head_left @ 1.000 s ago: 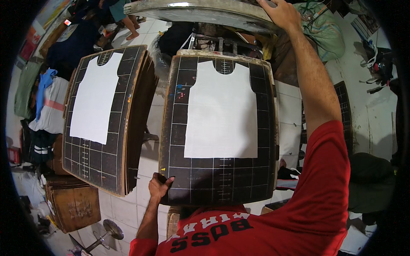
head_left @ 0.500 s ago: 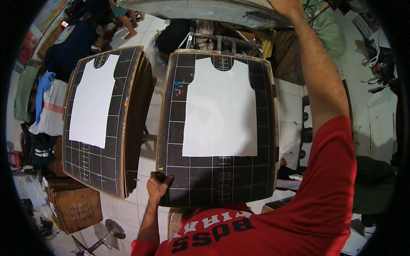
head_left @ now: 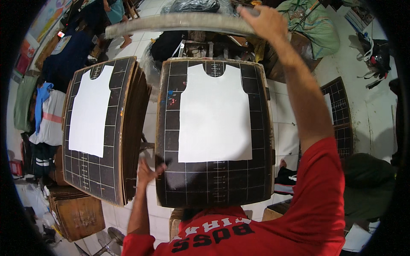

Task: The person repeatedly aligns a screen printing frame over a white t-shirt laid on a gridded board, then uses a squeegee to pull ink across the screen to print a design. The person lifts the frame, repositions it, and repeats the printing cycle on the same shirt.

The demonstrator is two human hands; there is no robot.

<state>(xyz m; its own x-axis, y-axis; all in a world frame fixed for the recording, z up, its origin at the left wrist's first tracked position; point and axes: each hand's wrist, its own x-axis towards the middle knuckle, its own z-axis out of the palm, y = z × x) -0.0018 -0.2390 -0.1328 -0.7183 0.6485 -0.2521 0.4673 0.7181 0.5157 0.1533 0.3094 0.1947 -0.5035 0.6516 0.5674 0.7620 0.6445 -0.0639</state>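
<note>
Before me a white cut shirt-front panel (head_left: 215,123) with a scooped neck lies flat on a black board (head_left: 194,187) marked with white grid lines. Up at the far side, my right hand (head_left: 268,24) grips the right end of a long, pale, worn screen frame (head_left: 179,23), now seen almost edge-on above the board's far edge. My left hand (head_left: 147,172) is beside the board's left edge, its fingers spread and nothing in them. Whether it touches the edge is unclear.
To the left, a thick stack of gridded boards (head_left: 102,175) carries another white shirt panel (head_left: 89,115). A wooden stack (head_left: 81,213) stands lower left. More gridded boards (head_left: 341,115) lean at the right wall. A green sack (head_left: 314,30) sits far right. Another person's leg (head_left: 126,40) shows far left.
The screen frame has tilted from showing its broad face to nearly edge-on, my right hand still on it. My left hand has let go of the board's near-left corner and opened. The view has shifted slightly.
</note>
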